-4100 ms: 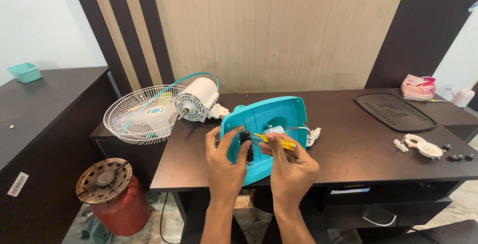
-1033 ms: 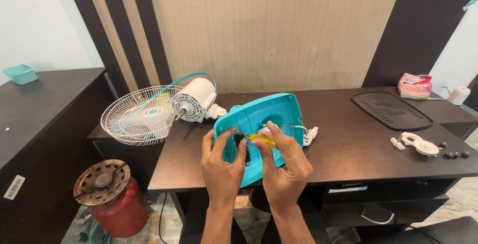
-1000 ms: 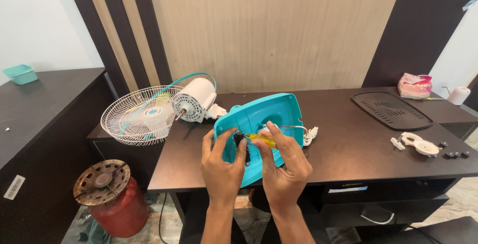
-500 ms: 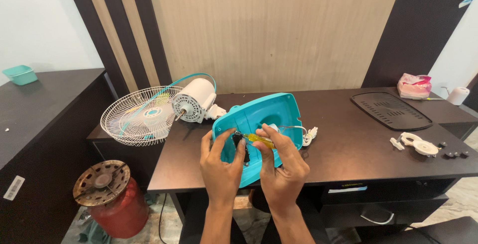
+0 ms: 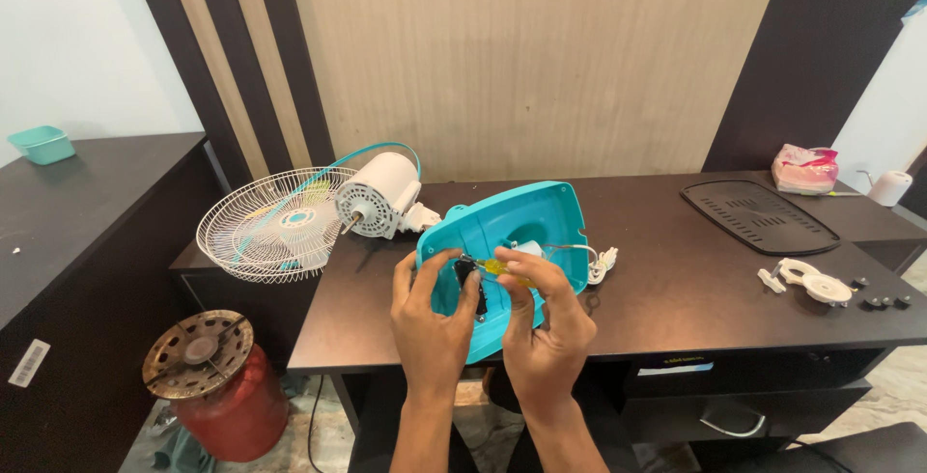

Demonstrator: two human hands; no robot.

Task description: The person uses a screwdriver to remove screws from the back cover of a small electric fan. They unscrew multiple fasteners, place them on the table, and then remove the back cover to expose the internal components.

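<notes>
A teal plastic fan base (image 5: 526, 217) lies upside down and tilted on the dark table (image 5: 676, 280), its hollow inside facing me. My left hand (image 5: 430, 323) grips its near left edge, fingers touching a small black part (image 5: 469, 275) inside the shell. My right hand (image 5: 544, 323) holds a yellow-handled screwdriver (image 5: 500, 266), its tip pointing left at that black part. A white fan motor (image 5: 379, 193) with a wire guard (image 5: 275, 224) lies at the table's left end.
A white cord (image 5: 601, 263) lies beside the base. A black grille plate (image 5: 758, 214), white plastic parts (image 5: 816, 285), small black knobs (image 5: 884, 301), a pink packet (image 5: 803, 168) sit at right. A red gas cylinder (image 5: 217, 386) stands on the floor, a teal tub (image 5: 41, 144) on the left cabinet.
My right hand's fingers have shifted along the screwdriver handle, covering more of it, and the shaft has turned slightly at the black part. My left hand and the base stayed put.
</notes>
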